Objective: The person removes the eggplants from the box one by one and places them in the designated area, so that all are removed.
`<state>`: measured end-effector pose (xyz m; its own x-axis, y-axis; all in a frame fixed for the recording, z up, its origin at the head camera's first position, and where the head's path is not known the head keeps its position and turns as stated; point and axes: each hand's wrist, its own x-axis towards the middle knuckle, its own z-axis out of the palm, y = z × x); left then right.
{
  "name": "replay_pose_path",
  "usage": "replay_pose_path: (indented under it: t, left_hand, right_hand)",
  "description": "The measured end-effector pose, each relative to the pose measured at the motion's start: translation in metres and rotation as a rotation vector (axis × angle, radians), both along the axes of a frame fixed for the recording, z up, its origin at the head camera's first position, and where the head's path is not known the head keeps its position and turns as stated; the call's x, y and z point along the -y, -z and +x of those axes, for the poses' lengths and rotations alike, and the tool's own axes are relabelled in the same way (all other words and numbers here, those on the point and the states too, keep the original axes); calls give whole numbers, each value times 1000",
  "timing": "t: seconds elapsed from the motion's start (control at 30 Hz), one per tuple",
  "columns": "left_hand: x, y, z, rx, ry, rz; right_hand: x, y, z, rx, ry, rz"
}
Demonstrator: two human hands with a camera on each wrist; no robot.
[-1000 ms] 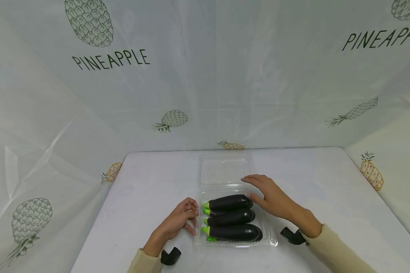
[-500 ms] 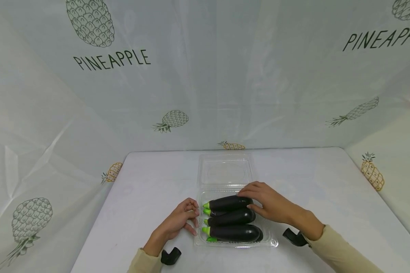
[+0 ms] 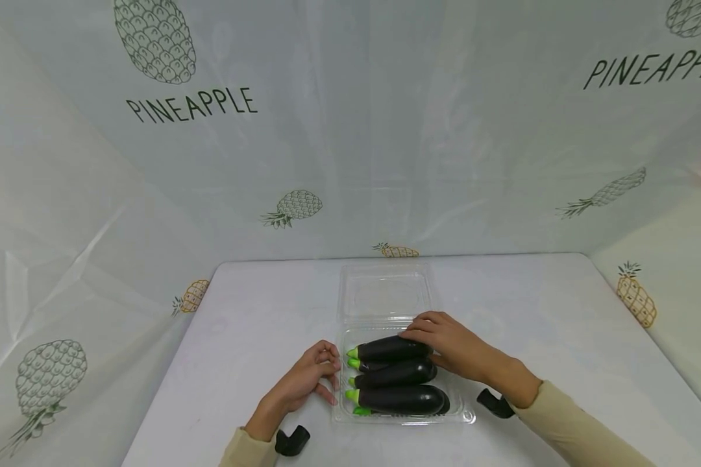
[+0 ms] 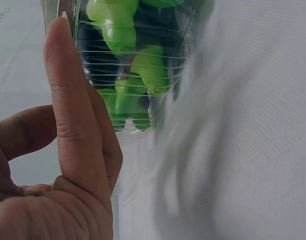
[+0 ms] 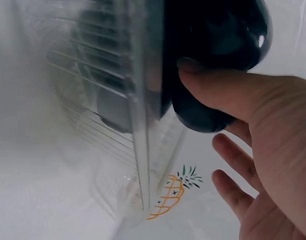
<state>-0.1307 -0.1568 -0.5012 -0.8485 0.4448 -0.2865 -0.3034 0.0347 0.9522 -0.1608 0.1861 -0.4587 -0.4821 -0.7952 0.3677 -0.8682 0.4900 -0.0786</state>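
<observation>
A clear plastic clamshell container [image 3: 463,402] lies with its lid folded back, holding several dark purple eggplants [image 3: 400,399] with bright green stem ends to the left. My right hand [image 3: 458,347] grips the blunt end of the farthest eggplant [image 3: 385,349], thumb on its near side and fingers over its far side. In the right wrist view the thumb [image 5: 222,90] presses on the dark skin, above the container's wall. My left hand [image 3: 309,376] is at the container's left side, its fingers [image 4: 68,100] extended along the ribbed wall.
The transparent lid [image 3: 385,292] lies flat behind the container on the white table [image 3: 257,311]. A pineapple-printed curtain [image 3: 350,130] encloses the back and sides. A black wrist device [image 3: 292,441] sits by the left sleeve, another [image 3: 495,403] by the right.
My right hand has moved left and closed from a spread pose near the container's far right corner onto the farthest eggplant. The left hand stays put.
</observation>
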Motion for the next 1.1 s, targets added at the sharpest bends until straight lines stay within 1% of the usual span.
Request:
replay_pose_path:
  t: [0.13,0.27,0.53,0.83,1.1]
  left_hand:
    - [-1,1,0,-1,-1,3]
    - [-1,2,0,2,1,5]
    - [-1,1,0,4,1,11]
    - [0,2,0,7,1,18]
    - [0,2,-1,9,0,20]
  right_hand:
    - [2,1,0,-29,20,9]
    - [0,1,0,-53,48,-10]
    - [-7,-9,0,-91,93,-68]
    - [-27,-18,-10,-128,99,-134]
    - [-54,-27,-18,-139,148,-175]
